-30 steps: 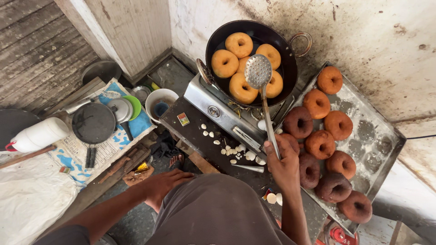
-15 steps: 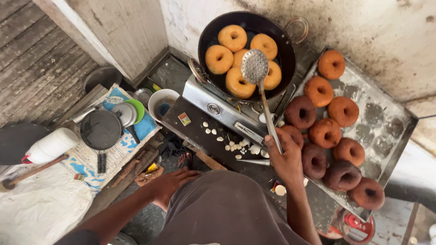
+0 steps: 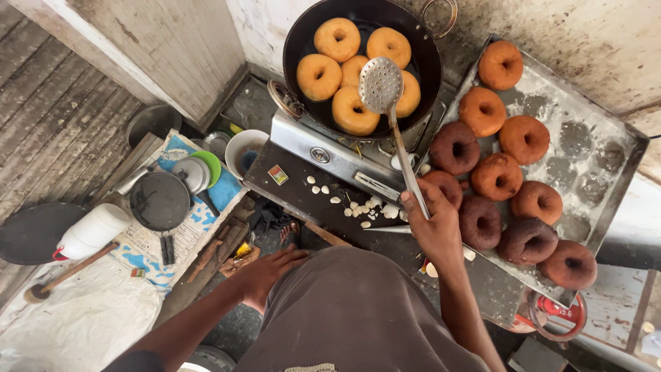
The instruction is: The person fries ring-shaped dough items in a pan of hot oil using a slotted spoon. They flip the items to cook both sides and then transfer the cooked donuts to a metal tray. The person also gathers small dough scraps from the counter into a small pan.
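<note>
R hand (image 3: 435, 227): fingers closed on slotted skimmer (image 3: 381, 84) handle.
Skimmer: head over doughnuts (image 3: 352, 110) in frying pan (image 3: 301, 34).
L hand (image 3: 270, 270): fingers loose, on knee.
Tray (image 3: 592, 155): browned doughnuts.

round black iron frying pan (image 3: 297, 52), upper centre | golden-orange dough rings (image 3: 337, 38) | silver perforated metal skimmer (image 3: 381, 85) | grey speckled metal tray (image 3: 585, 148), right | dark-brown fried rings (image 3: 527, 240) | blue-white patterned cloth (image 3: 206, 203), left
</note>
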